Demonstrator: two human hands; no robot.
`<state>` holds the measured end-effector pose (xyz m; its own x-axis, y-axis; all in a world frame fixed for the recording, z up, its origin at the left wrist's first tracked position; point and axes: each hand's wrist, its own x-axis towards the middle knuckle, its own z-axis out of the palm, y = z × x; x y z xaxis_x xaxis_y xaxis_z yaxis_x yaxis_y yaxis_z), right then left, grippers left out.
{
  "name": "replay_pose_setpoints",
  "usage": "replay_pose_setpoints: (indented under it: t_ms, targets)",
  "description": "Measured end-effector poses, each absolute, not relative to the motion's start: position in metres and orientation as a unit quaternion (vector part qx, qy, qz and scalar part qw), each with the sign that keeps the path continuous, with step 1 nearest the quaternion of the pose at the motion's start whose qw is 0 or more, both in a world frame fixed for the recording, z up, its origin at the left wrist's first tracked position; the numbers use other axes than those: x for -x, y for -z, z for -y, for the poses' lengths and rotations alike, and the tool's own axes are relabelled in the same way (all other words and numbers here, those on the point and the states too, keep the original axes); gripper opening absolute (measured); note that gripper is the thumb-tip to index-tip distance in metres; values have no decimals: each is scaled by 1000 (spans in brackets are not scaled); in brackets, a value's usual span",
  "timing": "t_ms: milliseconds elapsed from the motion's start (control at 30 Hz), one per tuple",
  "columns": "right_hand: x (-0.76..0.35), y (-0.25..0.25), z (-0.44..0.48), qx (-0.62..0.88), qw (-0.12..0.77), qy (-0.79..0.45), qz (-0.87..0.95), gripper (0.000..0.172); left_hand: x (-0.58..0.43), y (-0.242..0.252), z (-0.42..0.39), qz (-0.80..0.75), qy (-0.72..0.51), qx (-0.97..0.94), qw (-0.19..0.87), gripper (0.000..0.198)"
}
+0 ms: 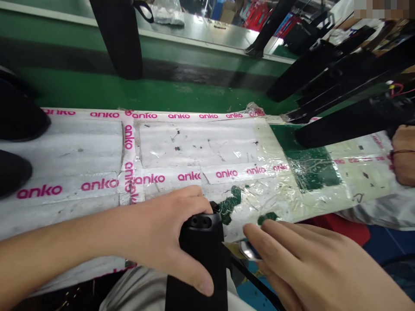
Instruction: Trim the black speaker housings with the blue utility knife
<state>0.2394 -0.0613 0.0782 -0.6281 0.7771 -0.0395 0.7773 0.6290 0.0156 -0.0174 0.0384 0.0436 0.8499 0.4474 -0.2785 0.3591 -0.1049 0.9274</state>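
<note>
A long black housing (202, 263) stands tilted over my lap at the near edge of the bench. Its end has a recessed socket with two round holes. My left hand (168, 233) is wrapped round the top of it, with the thumb across the front face. Beside it on the right, my right hand (304, 259) is closed on a small tool with a silver metal end (249, 250). That end points at the housing's right side; whether it touches is unclear. A black strap (254, 280) runs down from the housing below my right hand.
White sheeting (194, 142) with pink "anko" tape covers the green bench. Similar black housings stand at the back (121, 43), left (19, 108) and right (343, 121). Another person's hand (404, 155) is at the right edge. A metal ledge (201, 36) runs behind.
</note>
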Motion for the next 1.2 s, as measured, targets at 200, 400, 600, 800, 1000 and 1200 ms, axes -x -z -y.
replay_pose_setpoints:
  t_ms: [200,400,600,800,1000,1200]
  targets:
    - [-229,-75,51,-411,36,5,-911,31,13,-38,-35,-289,-67,-734,611,51]
    - [-227,-68,50,-416,50,17,-908,37,14,-35,-37,-282,-53,-724,627,46]
    - [-225,-65,51,-436,46,4,-899,43,14,-34,-38,-261,-61,-714,647,41]
    - [-223,-69,44,-420,108,46,-900,38,13,-36,-36,-265,-58,-719,640,41]
    - [-212,-87,28,-418,136,78,-895,38,14,-32,-33,-275,-63,-739,612,48]
    - [-198,-98,19,-425,211,77,-877,37,18,-29,-30,-285,-60,-755,588,51]
